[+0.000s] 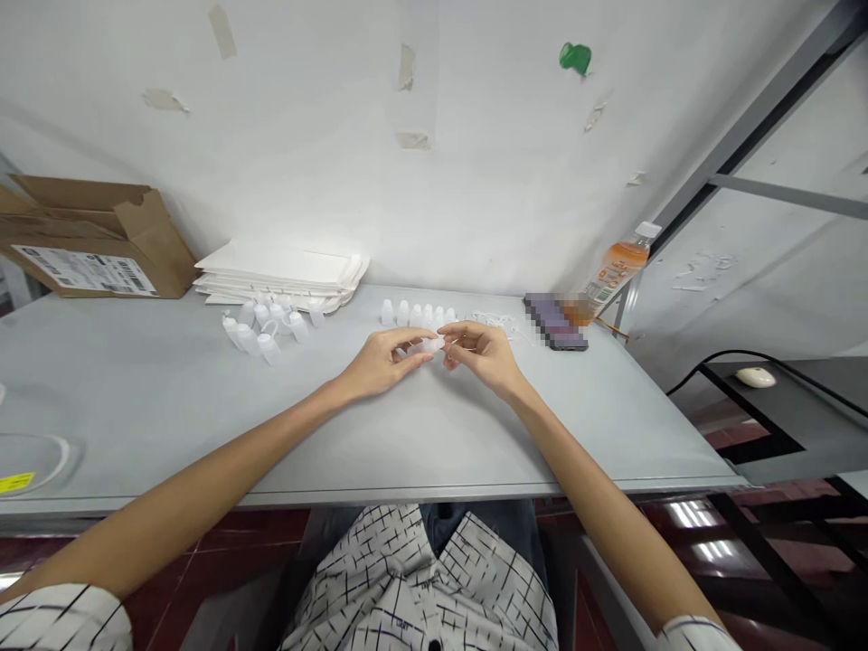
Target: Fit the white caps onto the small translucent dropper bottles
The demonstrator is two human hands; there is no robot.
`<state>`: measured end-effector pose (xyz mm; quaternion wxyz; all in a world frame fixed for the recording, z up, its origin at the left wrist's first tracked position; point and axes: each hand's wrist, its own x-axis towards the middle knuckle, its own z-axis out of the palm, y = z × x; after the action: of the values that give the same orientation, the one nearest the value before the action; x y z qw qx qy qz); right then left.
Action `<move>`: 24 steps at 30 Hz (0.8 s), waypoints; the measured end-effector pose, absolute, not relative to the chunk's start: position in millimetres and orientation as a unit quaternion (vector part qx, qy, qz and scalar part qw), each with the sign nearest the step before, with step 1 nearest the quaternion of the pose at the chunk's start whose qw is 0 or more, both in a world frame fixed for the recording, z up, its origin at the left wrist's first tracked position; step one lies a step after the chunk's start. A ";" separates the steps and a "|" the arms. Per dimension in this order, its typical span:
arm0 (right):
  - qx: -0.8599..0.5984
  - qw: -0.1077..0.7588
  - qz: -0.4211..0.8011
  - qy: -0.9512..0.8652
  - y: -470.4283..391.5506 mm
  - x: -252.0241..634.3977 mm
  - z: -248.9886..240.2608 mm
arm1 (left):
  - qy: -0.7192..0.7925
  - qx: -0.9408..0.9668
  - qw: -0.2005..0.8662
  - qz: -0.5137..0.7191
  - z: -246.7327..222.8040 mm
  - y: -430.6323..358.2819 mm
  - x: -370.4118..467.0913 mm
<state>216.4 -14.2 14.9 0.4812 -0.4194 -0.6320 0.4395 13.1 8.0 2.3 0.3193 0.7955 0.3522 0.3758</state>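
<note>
Near the middle of the grey table, my left hand (383,363) holds a small translucent white bottle (424,346) on its side between thumb and fingers. My right hand (483,354) pinches at the bottle's right end, its fingertips closed there. Just behind my hands stands a row of several similar bottles (402,314). Thin white pieces (498,322) lie in a loose pile behind my right hand. Further left, several more bottles (268,348) stand and lean in a group.
A stack of white sheets (271,271) and an open cardboard box (95,244) are at the back left. A phone (552,321) and an orange drink bottle (614,271) lie back right. A clear round lid (41,461) is at the left edge.
</note>
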 end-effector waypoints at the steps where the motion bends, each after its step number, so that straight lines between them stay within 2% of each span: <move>1: -0.424 0.483 0.433 -0.632 -13.7 217.0 15.4 | 0.348 0.801 0.315 0.373 2.4 7.8 12.9; 11: -0.422 0.508 0.410 -0.630 -16.0 221.5 25.0 | 0.367 0.840 0.253 0.309 1.1 6.7 9.6; 15: -0.418 0.471 0.433 -0.645 -18.1 223.1 27.6 | 0.370 0.837 0.261 0.308 2.3 4.9 10.2; 21: -0.401 0.353 0.524 -0.663 -18.8 220.2 21.6 | 0.380 0.821 0.304 0.298 6.3 1.8 10.5; 24: -0.404 0.347 0.533 -0.657 -18.5 219.6 20.6 | 0.388 0.813 0.313 0.301 9.5 0.2 10.4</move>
<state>219.6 -18.5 20.6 0.3469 -0.4039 -0.6574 0.5332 10.4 0.2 9.5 0.3134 0.8128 0.3884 0.3005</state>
